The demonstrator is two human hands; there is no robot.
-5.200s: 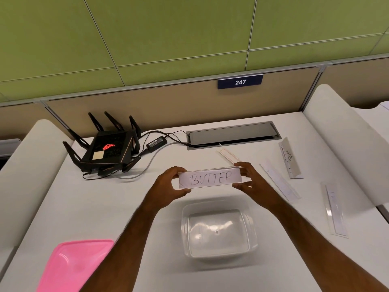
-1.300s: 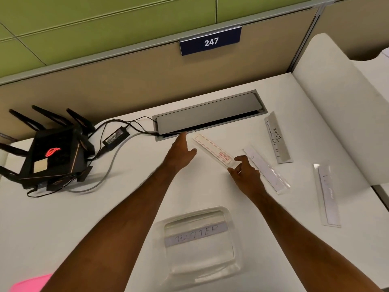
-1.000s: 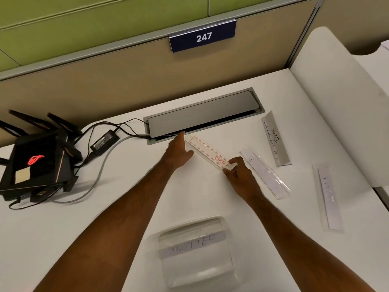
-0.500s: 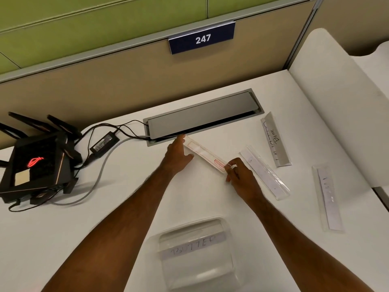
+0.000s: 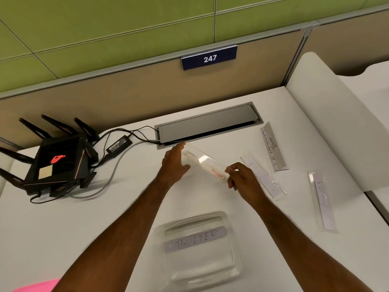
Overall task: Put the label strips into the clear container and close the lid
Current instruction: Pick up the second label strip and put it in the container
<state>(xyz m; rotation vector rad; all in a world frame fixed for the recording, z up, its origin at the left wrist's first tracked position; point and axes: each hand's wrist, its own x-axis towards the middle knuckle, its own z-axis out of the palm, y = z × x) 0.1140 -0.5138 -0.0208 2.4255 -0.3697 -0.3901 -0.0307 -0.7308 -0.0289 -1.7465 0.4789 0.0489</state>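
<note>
Head view, looking down at a white desk (image 5: 63,228). One strip, lettered BUTTER (image 5: 194,239), already lies flat inside the clear container (image 5: 229,272) near the bottom of frame. Container open; no lid on it. A pink shape (image 5: 35,286) at the lower left corner may be the lid, though too little shows to be sure.

Second strip (image 5: 205,163), clear sleeve with a small red tag, is held between both hands above the desk, beyond the container. Left hand (image 5: 174,163) mostly open, fingertips against the strip's far end. Right hand (image 5: 242,178) partly curled, fingertips pinching the near end.

Three more strips lie loose to the right: one (image 5: 264,174) just beside the right hand, a grey one (image 5: 273,147) behind it, one (image 5: 322,201) well apart toward the desk edge.

Judgement: one of five in, one in hand, three plus lid closing left.
</note>
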